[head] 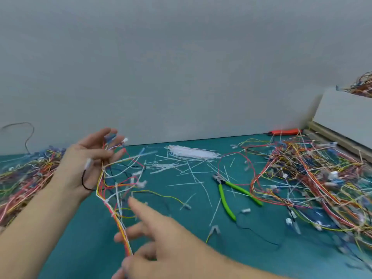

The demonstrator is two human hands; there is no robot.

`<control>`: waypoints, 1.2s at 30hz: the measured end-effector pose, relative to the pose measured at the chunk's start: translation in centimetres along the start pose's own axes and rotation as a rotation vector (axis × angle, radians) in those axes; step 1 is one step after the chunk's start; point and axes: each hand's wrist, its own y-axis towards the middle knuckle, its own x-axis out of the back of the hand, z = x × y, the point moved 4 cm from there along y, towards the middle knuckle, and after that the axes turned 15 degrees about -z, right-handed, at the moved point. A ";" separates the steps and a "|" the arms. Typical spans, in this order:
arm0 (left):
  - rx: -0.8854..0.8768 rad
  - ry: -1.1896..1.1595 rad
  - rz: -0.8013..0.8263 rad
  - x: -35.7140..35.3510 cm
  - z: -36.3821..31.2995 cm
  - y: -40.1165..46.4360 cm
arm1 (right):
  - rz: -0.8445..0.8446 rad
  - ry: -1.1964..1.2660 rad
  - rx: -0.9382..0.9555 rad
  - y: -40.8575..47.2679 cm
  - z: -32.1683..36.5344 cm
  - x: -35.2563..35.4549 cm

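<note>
A multicoloured wire harness (112,184) with small white connectors hangs above the teal mat (181,248). My left hand (88,166) is raised palm-up at the left, and its thumb and fingers hold the harness's upper ends, with a black wire looping below the palm. My right hand (153,242) is lower and nearer. Its index finger points forward while its other fingers pinch the red, orange and yellow bundle at the harness's lower end. The picture is motion-blurred.
Green-handled cutters (227,196) lie on the mat right of centre. White cable ties (191,154) are heaped and scattered behind them. Tangled wire piles fill the right side (312,188) and left edge (26,174). A white box (342,117) and a red tool (285,131) sit at the back right.
</note>
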 end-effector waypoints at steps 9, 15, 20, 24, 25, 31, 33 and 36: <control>0.140 0.063 -0.245 6.8 6.3 3.0 | -0.217 -0.161 0.021 1.9 -1.5 3.0; -0.072 0.467 -0.338 7.3 6.8 3.2 | -0.591 -0.736 0.268 3.9 -3.2 14.6; -0.267 0.625 -0.336 6.9 6.6 2.1 | -0.522 -1.103 -0.010 6.5 -8.5 22.7; -0.304 0.703 -0.328 6.9 6.6 2.1 | -0.544 -1.213 -0.071 7.0 -10.1 26.1; -0.314 0.736 -0.325 6.9 6.5 2.1 | -0.605 -1.205 -0.066 6.9 -9.8 27.0; -0.455 0.980 -0.224 5.2 6.1 1.1 | -0.740 -1.506 -0.270 5.5 -8.9 32.1; -0.485 1.027 -0.136 4.4 6.3 0.9 | -0.703 -1.627 -0.298 4.9 -9.0 32.5; -0.491 1.078 -0.052 3.7 6.5 0.6 | -0.614 -1.683 -0.315 5.0 -8.5 32.0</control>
